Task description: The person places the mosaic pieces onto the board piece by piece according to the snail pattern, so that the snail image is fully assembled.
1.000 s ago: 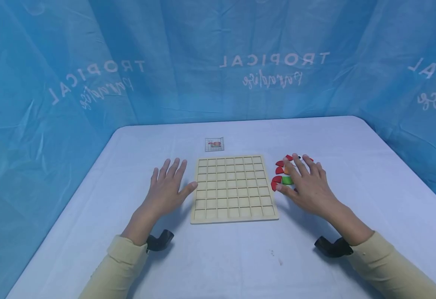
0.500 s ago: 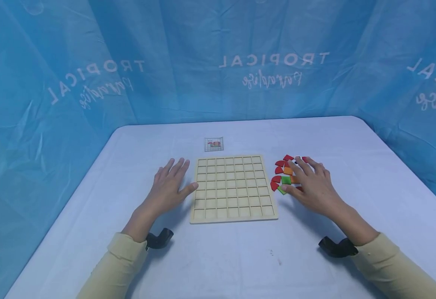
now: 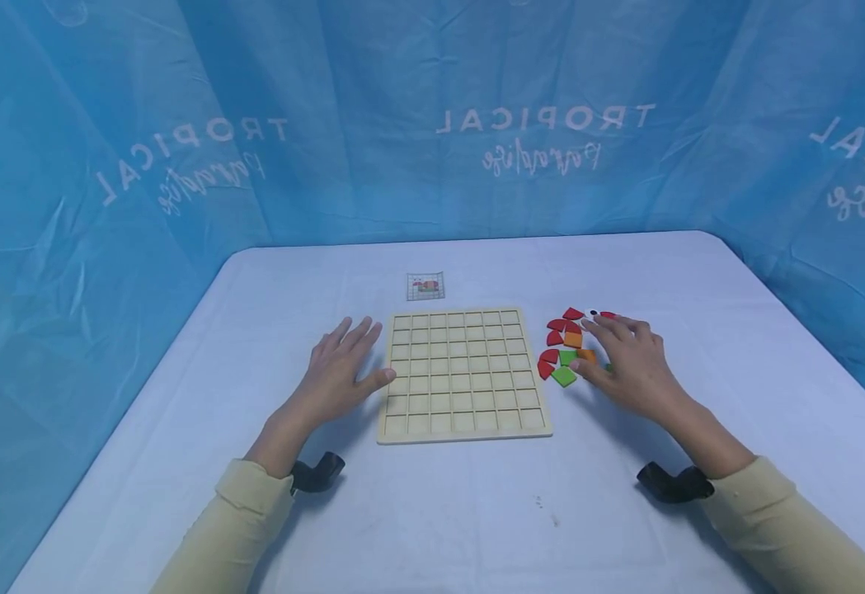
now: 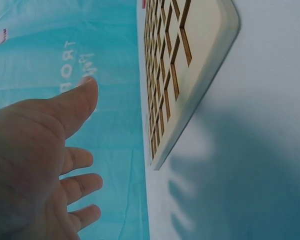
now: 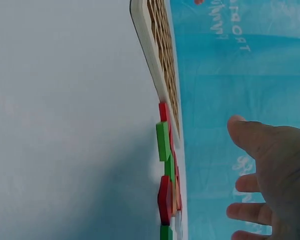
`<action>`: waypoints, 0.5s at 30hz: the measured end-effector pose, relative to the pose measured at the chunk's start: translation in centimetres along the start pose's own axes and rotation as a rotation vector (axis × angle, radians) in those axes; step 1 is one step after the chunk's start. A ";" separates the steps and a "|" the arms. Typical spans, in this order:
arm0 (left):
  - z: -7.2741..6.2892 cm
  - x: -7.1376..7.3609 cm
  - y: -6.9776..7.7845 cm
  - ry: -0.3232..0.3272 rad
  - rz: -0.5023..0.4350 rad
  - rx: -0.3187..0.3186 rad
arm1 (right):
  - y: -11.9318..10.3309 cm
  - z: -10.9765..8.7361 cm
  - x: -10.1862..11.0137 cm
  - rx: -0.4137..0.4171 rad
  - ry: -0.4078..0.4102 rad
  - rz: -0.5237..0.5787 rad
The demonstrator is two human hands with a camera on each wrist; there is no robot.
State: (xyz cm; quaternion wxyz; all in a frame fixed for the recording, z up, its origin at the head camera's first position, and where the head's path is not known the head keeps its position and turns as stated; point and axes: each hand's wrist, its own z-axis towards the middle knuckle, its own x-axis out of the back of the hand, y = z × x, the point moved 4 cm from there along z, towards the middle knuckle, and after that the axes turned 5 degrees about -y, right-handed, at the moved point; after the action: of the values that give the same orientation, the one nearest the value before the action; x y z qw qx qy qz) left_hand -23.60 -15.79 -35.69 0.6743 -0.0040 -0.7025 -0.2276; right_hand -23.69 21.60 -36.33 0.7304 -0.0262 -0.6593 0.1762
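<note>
A square wooden board (image 3: 458, 365) with a grid of shallow cells lies in mid-table. Just left of it, my left hand (image 3: 336, 375) hovers with fingers extended, its thumb over the board's left edge in the head view. The left wrist view shows that hand (image 4: 45, 140) holding nothing. Over the loose pieces at the board's right, my right hand (image 3: 636, 371) hangs with relaxed fingers. Red quarter-round pieces (image 3: 556, 338), green pieces (image 3: 564, 377) and orange squares (image 3: 572, 340) lie flat there, partly covered by this hand. In the right wrist view the hand (image 5: 280, 165) stands apart from the pieces.
Behind the board lies a small gridded card (image 3: 425, 286) with a coloured picture. A white cloth covers the table (image 3: 477, 520); a blue printed curtain (image 3: 373, 124) hangs behind and at both sides. Black wrist mounts (image 3: 675, 483) stick out inward from the sleeves.
My right hand has shifted to the right, uncovering more green and orange pieces and a white one with a black dot. My left hand has moved very slightly right.
</note>
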 end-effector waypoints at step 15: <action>0.4 -0.4 -0.6 -0.042 -0.052 -0.014 | 2.2 1.4 -0.2 -0.027 0.070 0.060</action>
State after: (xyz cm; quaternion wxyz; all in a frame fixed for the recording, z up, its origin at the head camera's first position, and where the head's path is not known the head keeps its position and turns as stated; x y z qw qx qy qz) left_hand -24.11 -16.07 -36.26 0.6530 0.0049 -0.7149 -0.2498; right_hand -25.58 23.33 -36.94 0.7470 -0.0619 -0.6347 0.1882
